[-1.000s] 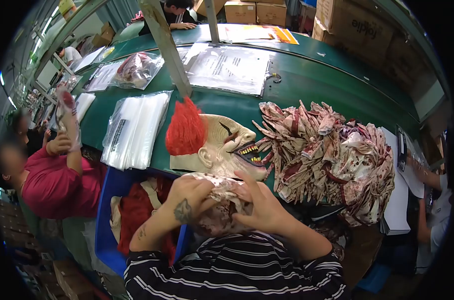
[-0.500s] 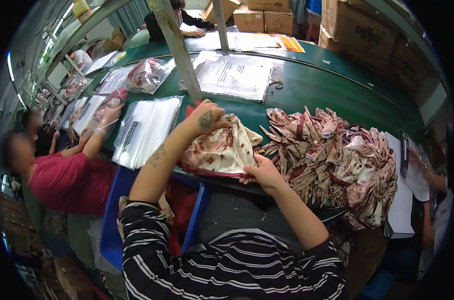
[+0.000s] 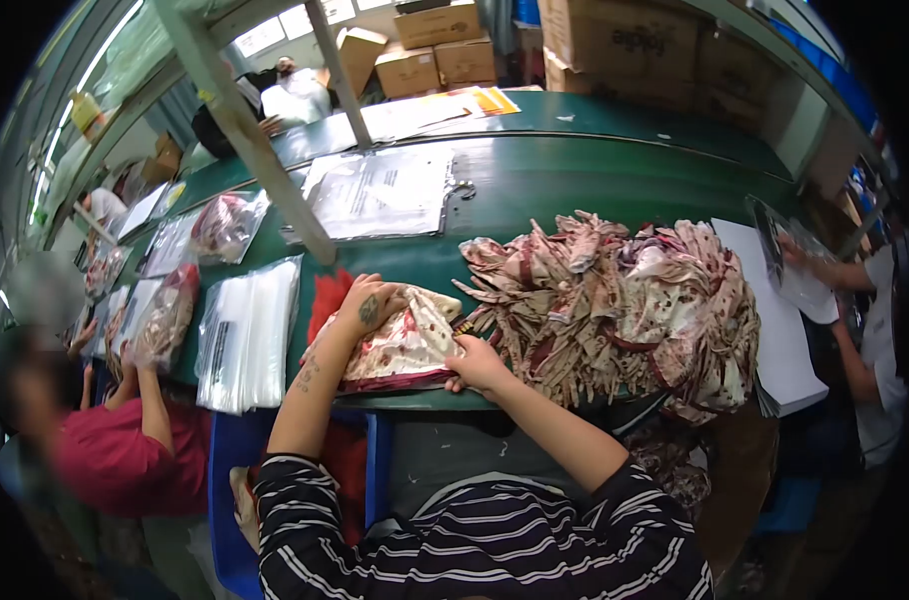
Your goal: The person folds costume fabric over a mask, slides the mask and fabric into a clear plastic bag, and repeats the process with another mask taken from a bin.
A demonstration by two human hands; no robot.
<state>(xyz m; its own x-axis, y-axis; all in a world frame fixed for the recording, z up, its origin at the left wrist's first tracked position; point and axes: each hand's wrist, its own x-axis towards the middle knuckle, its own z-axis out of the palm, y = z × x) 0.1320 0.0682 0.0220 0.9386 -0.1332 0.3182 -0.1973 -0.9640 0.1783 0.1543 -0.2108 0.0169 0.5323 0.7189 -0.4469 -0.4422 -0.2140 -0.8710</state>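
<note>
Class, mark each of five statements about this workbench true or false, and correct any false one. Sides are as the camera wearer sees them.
1. The left hand rests on the red-spattered cloth. True.
2. The right hand is raised clear of the cloth. False: the right hand holds its near right edge.
3. Red hair shows beside the left hand. True.
4. The stack of plastic bags lies right of the stained pile. False: the stack of plastic bags lies left of the stained pile.
5. The blue bin has red material in it. True.
</note>
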